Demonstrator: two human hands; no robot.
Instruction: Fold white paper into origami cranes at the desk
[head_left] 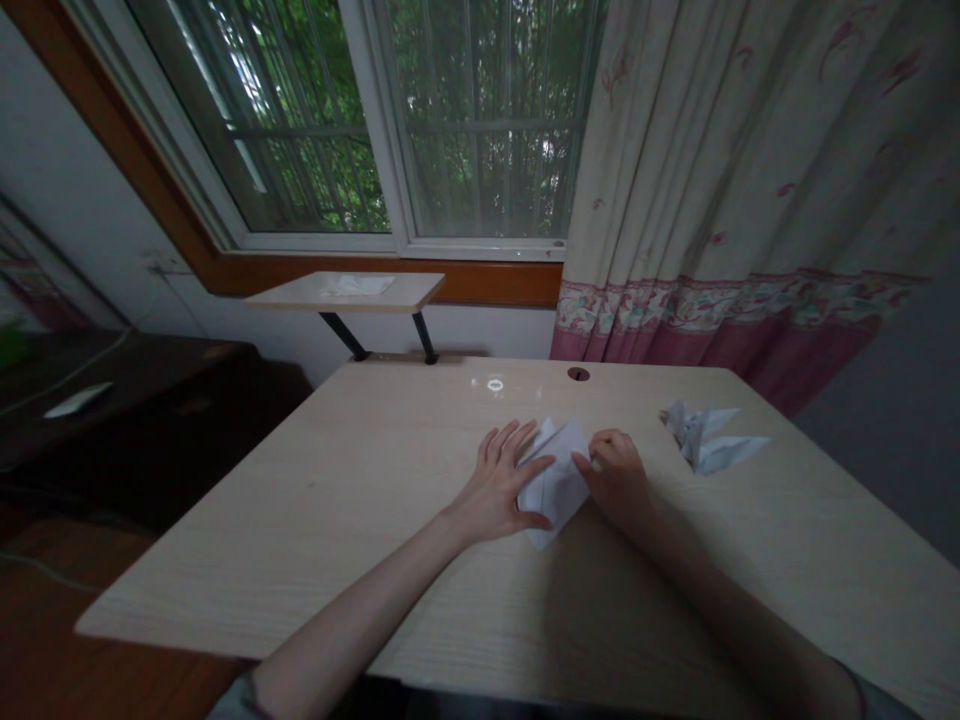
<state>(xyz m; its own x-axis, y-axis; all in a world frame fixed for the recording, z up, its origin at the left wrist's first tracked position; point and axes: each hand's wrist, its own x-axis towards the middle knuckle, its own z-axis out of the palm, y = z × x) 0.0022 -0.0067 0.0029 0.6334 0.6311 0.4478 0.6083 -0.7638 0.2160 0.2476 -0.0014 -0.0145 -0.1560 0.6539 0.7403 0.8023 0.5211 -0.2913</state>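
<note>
A folded sheet of white paper [559,485] lies on the pale wooden desk, its corners pointing up and down and a loose flap at its top left. My left hand [499,490] rests flat over the paper's left side with fingers spread, the thumb and one finger pressing on it. At the right edge, my right hand [616,475] is closed, its thumb and curled fingers pinching the paper. What lies beneath my fingers is hidden. To the right of my right hand sit folded paper cranes [709,440], partly overlapping; I cannot tell how many.
The desk [337,520] reaches the wall under the window. A small raised shelf [292,290] on black legs bears some white paper [360,286]. A round cable hole [578,374] sits near the back edge. Curtains [675,310] hang behind; a dark table [150,400] stands left.
</note>
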